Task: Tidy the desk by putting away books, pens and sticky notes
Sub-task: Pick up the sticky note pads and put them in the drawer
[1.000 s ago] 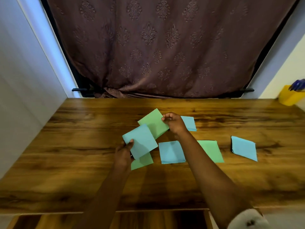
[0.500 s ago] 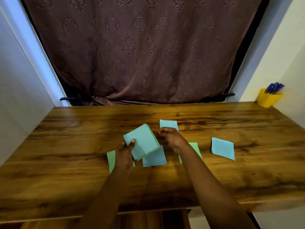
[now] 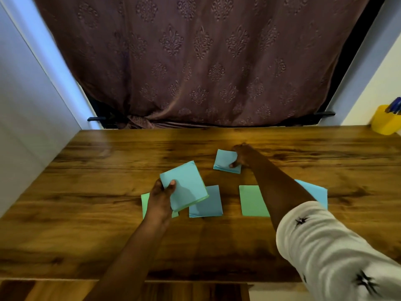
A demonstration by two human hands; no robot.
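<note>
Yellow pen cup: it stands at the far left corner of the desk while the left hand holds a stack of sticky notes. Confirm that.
Not quite. The head view shows the yellow pen cup at the far right corner of the desk. The left hand does hold a stack of sticky notes.

A wooden desk (image 3: 86, 213) carries scattered sticky notes. Blue (image 3: 207, 202) and green (image 3: 252, 200) ones lie mid-desk. A yellow cup (image 3: 383, 124) stands far right.

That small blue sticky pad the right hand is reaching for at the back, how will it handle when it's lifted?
The blue pad looks thin and small, so probably light. Lying flat, it won't roll. Its edge under the right hand shows layered sheets, which may fan or bend if pinched at one corner.
</note>
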